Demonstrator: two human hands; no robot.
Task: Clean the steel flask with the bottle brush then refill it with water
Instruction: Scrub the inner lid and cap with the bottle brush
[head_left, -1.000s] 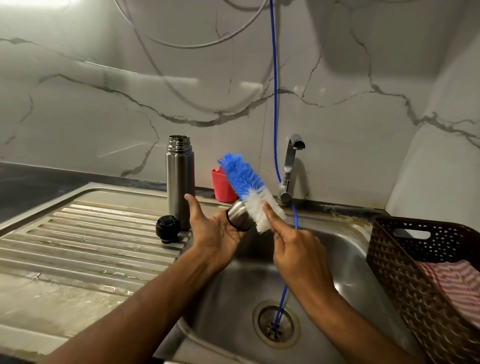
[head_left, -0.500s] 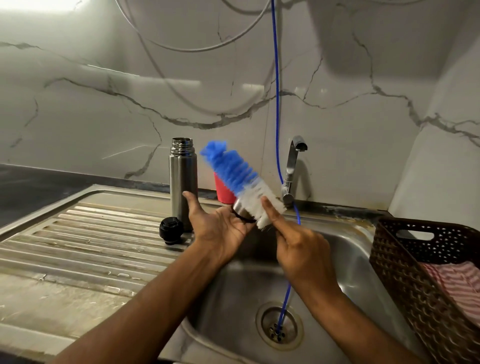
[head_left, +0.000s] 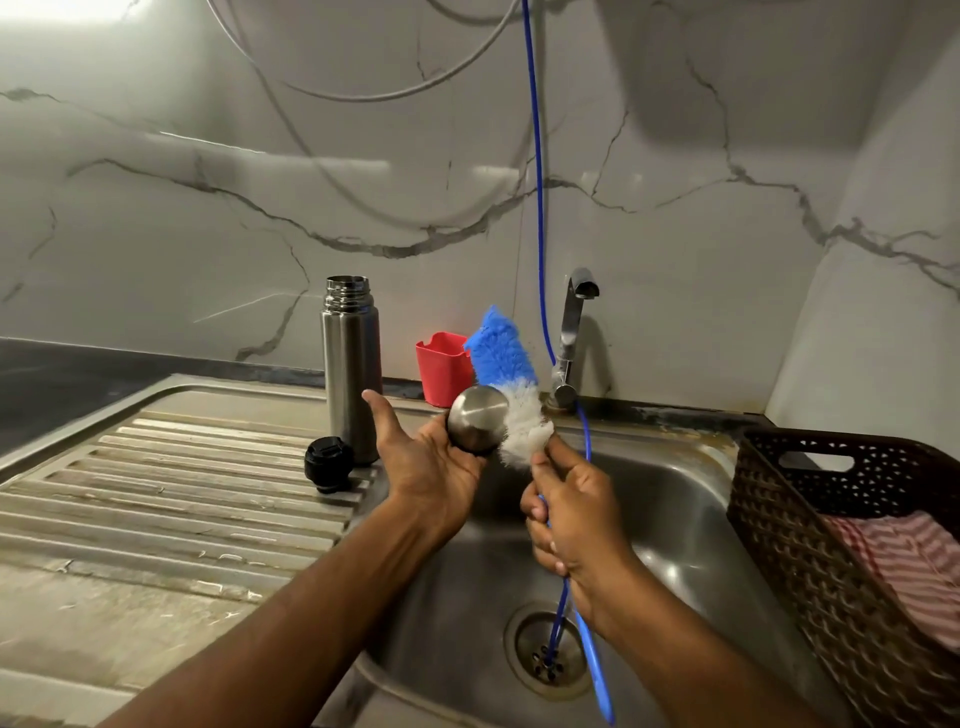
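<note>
Flask (head_left: 350, 364) stands upright, uncapped, on the draining board. Left hand (head_left: 431, 462) cradles a steel cup (head_left: 477, 420) in loosely curled fingers; right hand (head_left: 574, 512) grips the brush (head_left: 511, 384) handle, bristles touching the cup.

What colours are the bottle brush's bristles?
Blue at the tip, white nearer the handle on the bristly bottle brush; head view.

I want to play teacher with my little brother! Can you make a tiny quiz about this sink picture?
1. True or false: the steel flask lies on its side in the sink.
2. Which hand grips the bottle brush?
A. left hand
B. right hand
3. Fill in: the small cup behind the brush is ____.

Key: 1 false, it stands upright on the drainboard. 2 B. 3 red cup.
</note>
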